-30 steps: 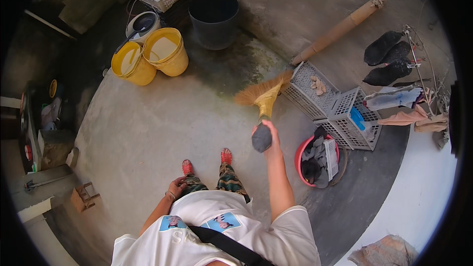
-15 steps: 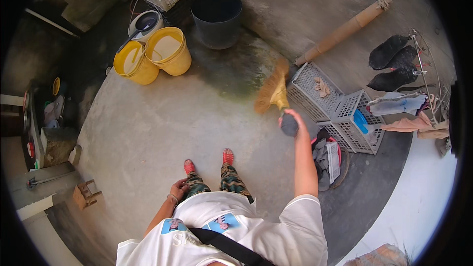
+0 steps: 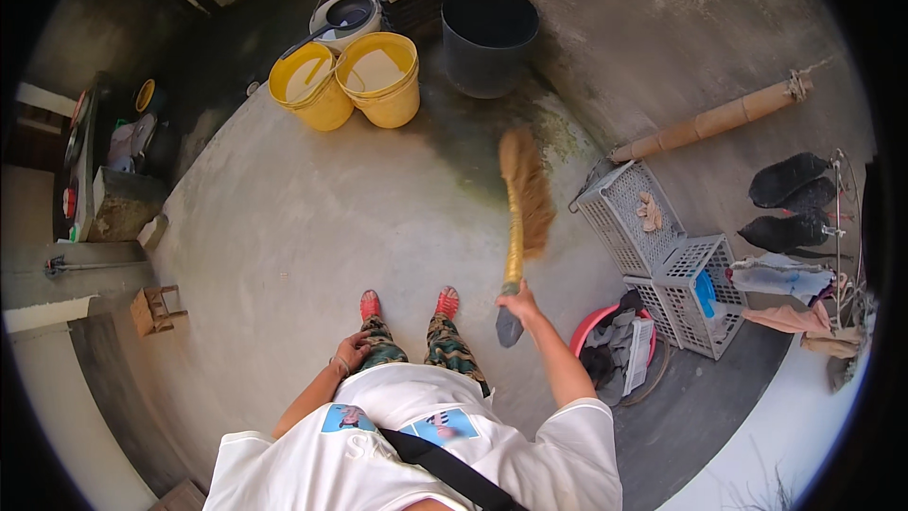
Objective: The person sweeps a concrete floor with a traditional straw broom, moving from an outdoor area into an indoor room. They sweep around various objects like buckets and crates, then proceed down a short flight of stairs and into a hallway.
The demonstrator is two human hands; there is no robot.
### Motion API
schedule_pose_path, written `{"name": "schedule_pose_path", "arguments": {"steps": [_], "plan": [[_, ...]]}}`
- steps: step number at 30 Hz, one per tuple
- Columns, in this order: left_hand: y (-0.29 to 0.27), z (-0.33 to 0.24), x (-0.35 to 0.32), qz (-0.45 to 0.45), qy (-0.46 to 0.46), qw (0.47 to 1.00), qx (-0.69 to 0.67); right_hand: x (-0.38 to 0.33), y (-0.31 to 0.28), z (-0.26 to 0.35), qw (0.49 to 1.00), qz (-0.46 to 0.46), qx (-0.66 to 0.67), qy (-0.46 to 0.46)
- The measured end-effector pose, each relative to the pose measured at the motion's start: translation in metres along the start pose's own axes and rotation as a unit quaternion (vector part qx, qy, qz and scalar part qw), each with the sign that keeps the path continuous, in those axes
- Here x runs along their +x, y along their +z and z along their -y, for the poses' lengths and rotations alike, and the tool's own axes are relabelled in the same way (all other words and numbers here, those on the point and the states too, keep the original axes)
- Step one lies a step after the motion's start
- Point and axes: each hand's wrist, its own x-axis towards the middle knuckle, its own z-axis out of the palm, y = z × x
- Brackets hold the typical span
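My right hand is wrapped round the short handle of a straw hand broom. The grip has a dark grey end below my fist and a gold-coloured wrapped part above it. The brown bristles point away from me, spread to the right, and look slightly blurred. They hang over the concrete floor; whether they touch it I cannot tell. My left hand hangs beside my left thigh, holding nothing, its fingers loosely apart against the camouflage trousers.
Two yellow buckets, a white bucket with a dark ladle and a black tub stand ahead. Grey crates and a pink basin of cloths stand right. A bamboo pole leans there. A wooden stool is left.
The broom has swung from a tilted pose to nearly straight ahead, and my right hand has come lower and left. The view has turned rightward-to-left items shift right. My left hand stays by my thigh.
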Motion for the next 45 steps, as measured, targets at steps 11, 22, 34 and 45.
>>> {"name": "schedule_pose_path", "arguments": {"steps": [11,22,34,45], "plan": [[0.02,0.014,-0.013,-0.013,-0.013,0.999,-0.031,-0.135,-0.037,0.051,0.963,0.226,-0.145,-0.022],[0.023,0.08,-0.054,-0.054,-0.015,0.994,-0.088,-0.031,0.028,0.017,0.98,0.092,-0.148,-0.096],[0.01,0.166,-0.118,-0.157,-0.052,0.968,-0.191,-0.165,0.152,0.016,0.914,0.347,-0.198,-0.074],[0.018,0.26,-0.178,-0.261,-0.038,0.934,-0.24,-0.077,0.237,0.099,0.893,0.134,-0.363,-0.23]]}}
